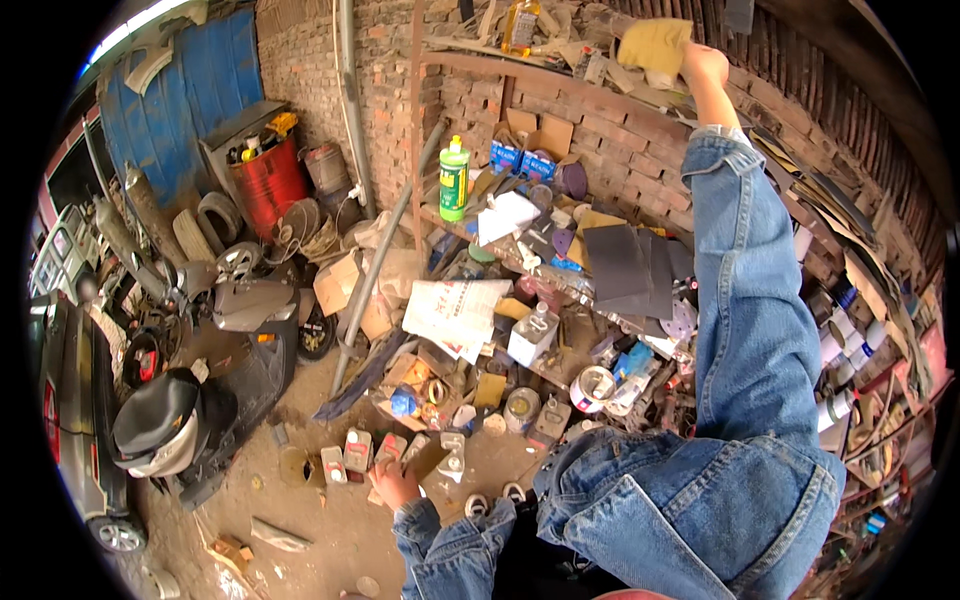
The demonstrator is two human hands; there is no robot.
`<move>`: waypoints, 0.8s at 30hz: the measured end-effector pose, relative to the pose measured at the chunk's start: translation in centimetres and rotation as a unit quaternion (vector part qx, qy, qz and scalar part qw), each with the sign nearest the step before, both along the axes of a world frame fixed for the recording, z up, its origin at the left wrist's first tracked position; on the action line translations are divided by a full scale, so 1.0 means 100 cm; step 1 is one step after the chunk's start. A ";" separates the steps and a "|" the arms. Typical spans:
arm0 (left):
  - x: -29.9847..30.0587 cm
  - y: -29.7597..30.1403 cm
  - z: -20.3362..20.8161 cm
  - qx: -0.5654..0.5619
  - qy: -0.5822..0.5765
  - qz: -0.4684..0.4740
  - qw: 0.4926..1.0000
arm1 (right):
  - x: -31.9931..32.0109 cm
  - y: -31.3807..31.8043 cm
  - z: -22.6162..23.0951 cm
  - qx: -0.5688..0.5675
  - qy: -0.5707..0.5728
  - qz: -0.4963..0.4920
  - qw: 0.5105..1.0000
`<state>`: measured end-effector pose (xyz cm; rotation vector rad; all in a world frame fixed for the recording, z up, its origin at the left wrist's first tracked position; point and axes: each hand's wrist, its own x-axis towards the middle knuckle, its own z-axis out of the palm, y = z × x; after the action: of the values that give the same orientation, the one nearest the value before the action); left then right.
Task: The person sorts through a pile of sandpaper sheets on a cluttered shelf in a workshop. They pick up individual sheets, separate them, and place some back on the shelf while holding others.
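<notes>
My right hand (706, 65) reaches up to the high shelf and grips the edge of a yellow sheet that looks like sandpaper (655, 46). Low down in front of me, my left hand (397, 483) is closed on a small brownish sheet (428, 460); its exact kind is hard to make out. Beyond that hand, several metal cans (358, 450) stand on the floor. On the shelf below my raised arm lie dark sandpaper sheets (628, 268), with a purple sanding disc (680, 318) near them.
A green bottle (453, 180) stands on the cluttered middle shelf (560, 282). A slanted metal pole (385, 255) leans in front of it. To the left are a scooter (215, 400), a red drum (270, 185) and part of a car (75, 430). Bottles and scraps crowd the right side.
</notes>
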<state>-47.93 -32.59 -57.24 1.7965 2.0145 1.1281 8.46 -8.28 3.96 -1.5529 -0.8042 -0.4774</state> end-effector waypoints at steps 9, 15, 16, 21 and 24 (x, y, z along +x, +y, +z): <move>-0.052 -0.045 -0.002 0.044 0.032 0.098 0.994 | -0.229 -0.031 -0.099 0.004 0.071 0.492 0.868; -0.084 -0.116 0.049 0.021 0.066 0.286 0.956 | -0.403 -0.034 -0.215 -0.089 0.207 0.743 0.631; -0.089 -0.127 0.057 0.036 0.066 0.321 0.944 | -0.430 -0.036 -0.242 -0.114 0.235 0.788 0.558; -0.141 -0.179 0.059 0.036 0.023 0.440 0.897 | -0.593 -0.033 -0.503 -0.322 -0.226 0.596 0.700; -0.197 -0.229 0.051 0.030 0.030 0.502 0.864 | -0.655 -0.124 -0.533 -0.334 -0.223 0.624 0.670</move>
<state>-67.60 -55.47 -52.11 0.6860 3.0707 1.3377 -57.05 -20.69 -49.37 -1.0781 -2.3601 0.5815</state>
